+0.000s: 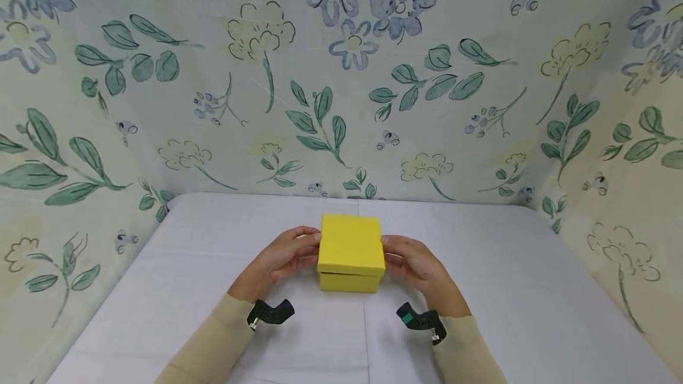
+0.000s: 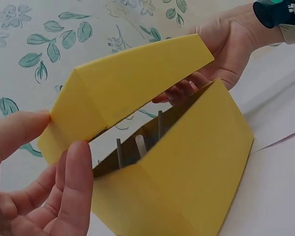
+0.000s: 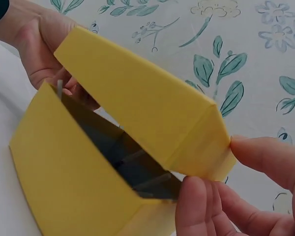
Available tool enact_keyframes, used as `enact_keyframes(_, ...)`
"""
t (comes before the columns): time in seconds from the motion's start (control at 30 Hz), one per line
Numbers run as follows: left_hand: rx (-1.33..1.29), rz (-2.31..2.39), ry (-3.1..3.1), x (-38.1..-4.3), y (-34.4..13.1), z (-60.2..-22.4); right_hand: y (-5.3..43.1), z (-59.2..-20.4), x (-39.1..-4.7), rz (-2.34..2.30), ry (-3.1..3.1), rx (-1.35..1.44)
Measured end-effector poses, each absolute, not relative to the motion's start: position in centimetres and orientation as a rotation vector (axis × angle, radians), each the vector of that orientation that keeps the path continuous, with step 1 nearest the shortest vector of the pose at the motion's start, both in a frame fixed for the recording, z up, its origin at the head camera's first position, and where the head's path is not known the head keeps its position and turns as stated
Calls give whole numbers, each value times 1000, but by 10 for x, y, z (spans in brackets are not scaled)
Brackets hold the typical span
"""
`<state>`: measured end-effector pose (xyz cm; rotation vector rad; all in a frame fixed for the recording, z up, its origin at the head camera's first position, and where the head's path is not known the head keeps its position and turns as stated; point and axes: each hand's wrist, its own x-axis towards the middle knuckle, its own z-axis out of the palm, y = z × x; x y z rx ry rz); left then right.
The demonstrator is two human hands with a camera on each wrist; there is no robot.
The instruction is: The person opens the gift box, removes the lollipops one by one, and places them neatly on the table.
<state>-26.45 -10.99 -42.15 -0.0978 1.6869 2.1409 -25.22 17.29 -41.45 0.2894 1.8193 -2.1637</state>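
Observation:
A square yellow lid (image 1: 351, 242) is held just above a yellow box (image 1: 349, 282), a dark gap showing between them. My left hand (image 1: 288, 255) grips the lid's left side, thumb and fingers on its wall in the left wrist view. On the opposite side my right hand (image 1: 413, 261) pinches the lid too. Both wrist views look through the gap into the box. Inside stand thin grey strips (image 2: 120, 153) and a paler rounded piece (image 2: 140, 145); what they are cannot be made out. The rest of the contents is hidden by the lid and walls.
White cloth (image 1: 213, 236) with fold lines covers the table. Behind it and along both sides hangs a floral curtain (image 1: 341, 129). Dark bands with small devices, the left one (image 1: 270, 313) and the right one (image 1: 421, 320), sit on my wrists over beige sleeves.

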Motion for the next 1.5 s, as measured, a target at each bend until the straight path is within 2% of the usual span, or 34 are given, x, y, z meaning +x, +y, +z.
enact_keyframes(0.6, 269, 2060, 2065, -236, -135, -356, 153, -358, -219, -2176, 2089, -34)
enact_keyframes(1.0, 291, 1944, 2603, -212, -149, -354, 116, -358, -208, -2141, 2366, -92)
enact_keyframes(1.5, 195, 1947, 2768, -195, -160, -363, 85, -364, -195, -2104, 2439, -189)
